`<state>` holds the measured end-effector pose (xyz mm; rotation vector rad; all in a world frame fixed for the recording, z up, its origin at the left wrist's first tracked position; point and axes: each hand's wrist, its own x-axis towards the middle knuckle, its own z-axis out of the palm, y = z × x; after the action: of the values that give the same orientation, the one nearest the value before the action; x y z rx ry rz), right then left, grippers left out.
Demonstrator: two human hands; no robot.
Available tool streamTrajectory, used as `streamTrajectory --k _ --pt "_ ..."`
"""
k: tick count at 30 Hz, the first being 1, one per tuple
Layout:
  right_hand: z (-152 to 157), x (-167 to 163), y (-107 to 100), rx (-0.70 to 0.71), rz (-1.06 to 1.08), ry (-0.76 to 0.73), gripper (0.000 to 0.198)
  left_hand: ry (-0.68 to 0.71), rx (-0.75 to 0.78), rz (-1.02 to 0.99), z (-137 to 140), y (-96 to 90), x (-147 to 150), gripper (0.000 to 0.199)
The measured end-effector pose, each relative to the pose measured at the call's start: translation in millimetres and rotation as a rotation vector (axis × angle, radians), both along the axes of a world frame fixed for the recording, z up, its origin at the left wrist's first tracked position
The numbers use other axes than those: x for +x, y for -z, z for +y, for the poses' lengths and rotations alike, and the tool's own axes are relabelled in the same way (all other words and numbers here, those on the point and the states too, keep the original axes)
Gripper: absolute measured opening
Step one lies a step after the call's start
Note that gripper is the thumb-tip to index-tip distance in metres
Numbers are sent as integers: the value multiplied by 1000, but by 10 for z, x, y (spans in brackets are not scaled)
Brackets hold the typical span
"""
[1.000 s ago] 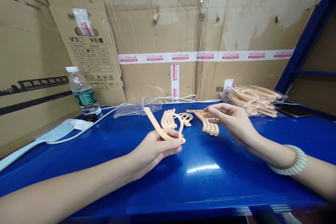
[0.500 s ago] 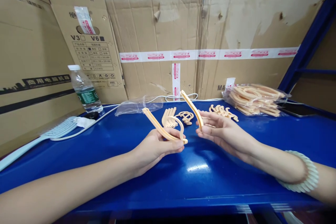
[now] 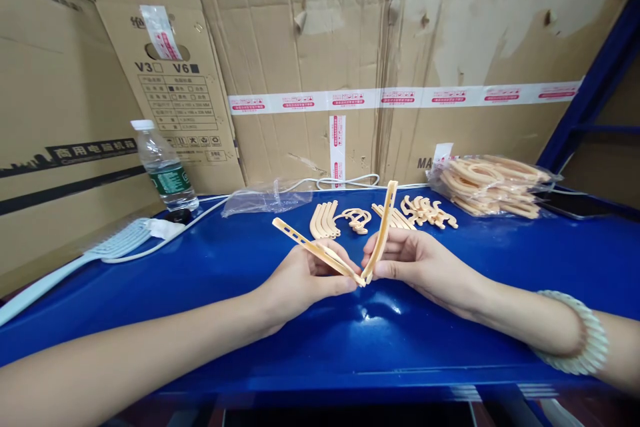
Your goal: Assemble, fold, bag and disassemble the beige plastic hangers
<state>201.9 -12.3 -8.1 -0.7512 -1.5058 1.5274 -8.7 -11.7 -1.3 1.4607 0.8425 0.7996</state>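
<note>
My left hand (image 3: 300, 283) is closed around a beige plastic hanger arm (image 3: 299, 238), a curved strip with slots that slants up to the left. A hook piece held with it is mostly hidden now by the arm and fingers. In my right hand (image 3: 425, 260), thumb and fingers pinch a second hanger arm (image 3: 385, 227), which points upward. The lower ends of the two arms meet between my fingertips, forming a V above the blue table (image 3: 320, 347). Whether the ends are joined or only touching, I cannot tell.
Behind my hands lie several curved arms (image 3: 325, 219), hooks (image 3: 356, 219), straighter strips (image 3: 400, 219) and small curved pieces (image 3: 427, 211). A bag of beige parts (image 3: 493, 183) sits at the back right, near a phone (image 3: 575, 205). Leftward are a bottle (image 3: 170, 177) and a hairbrush (image 3: 100, 250).
My right hand has brought its hanger arm down and left to meet the end of the left one. The left-hand arm has turned, so its slots show and the hook is mostly hidden.
</note>
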Motion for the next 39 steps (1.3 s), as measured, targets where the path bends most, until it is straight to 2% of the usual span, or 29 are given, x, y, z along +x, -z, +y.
streamTrajectory --k 6,12,19,24,27,30,36,39 --pt "-38 -29 -35 99 -54 39 28 -68 53 23 -60 -3 28 17" --pt "-51 -21 -33 99 -97 97 34 -144 69 0 -56 44 30 24" --pt "-78 -66 -17 177 -178 175 25 -135 16 37 -43 45 19 24" --pt "-8 -9 -64 194 -193 137 28 -103 -88 -30 2 -6 1 26" --pt "146 196 -160 255 -254 29 27 -111 -202 -58 61 -63 -53 28" --pt "296 429 -299 358 -435 -54 27 -149 -249 -83 137 -125 -128 27" --pt "309 593 -557 731 -720 -91 17 -212 -253 -141 333 -244 -270 19" --pt "269 630 -643 766 -807 -108 12 -163 -210 -112 462 -334 -381 17"
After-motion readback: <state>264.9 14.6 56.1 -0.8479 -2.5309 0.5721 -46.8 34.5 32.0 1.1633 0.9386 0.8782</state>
